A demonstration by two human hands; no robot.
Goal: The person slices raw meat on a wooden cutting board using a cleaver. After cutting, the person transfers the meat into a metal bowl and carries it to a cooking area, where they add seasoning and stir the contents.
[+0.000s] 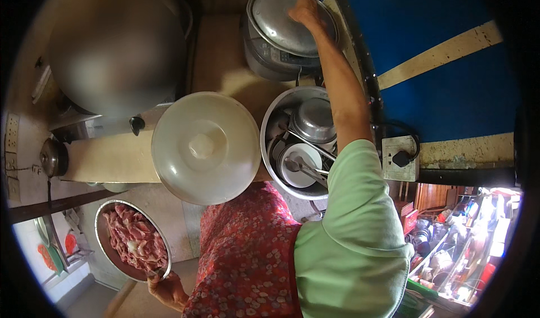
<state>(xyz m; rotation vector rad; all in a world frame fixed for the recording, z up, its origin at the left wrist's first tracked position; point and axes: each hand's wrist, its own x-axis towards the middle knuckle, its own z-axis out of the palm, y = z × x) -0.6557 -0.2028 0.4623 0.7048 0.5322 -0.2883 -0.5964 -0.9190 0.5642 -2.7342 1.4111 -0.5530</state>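
My left hand point(169, 291), low in the view, is closed on the near rim of a round metal bowl point(156, 223). Raw sliced meat point(134, 239) fills much of that bowl, with a small pale lump on top. At the far side, my right arm reaches up in a light green sleeve. My right hand point(305, 10) is closed at the top of a round metal lid point(274, 23), its knob hidden under the fingers. The lid lies over an electric cooker point(275, 59) with a control panel on its front.
A large pale lid point(202, 177) lies on the counter point(112, 158). Beside it, a metal basin point(266, 149) holds bowls and tongs. A dark, blurred round wok or cover point(118, 53) sits on the stove at far left. Right of my arm is a power socket point(400, 159).
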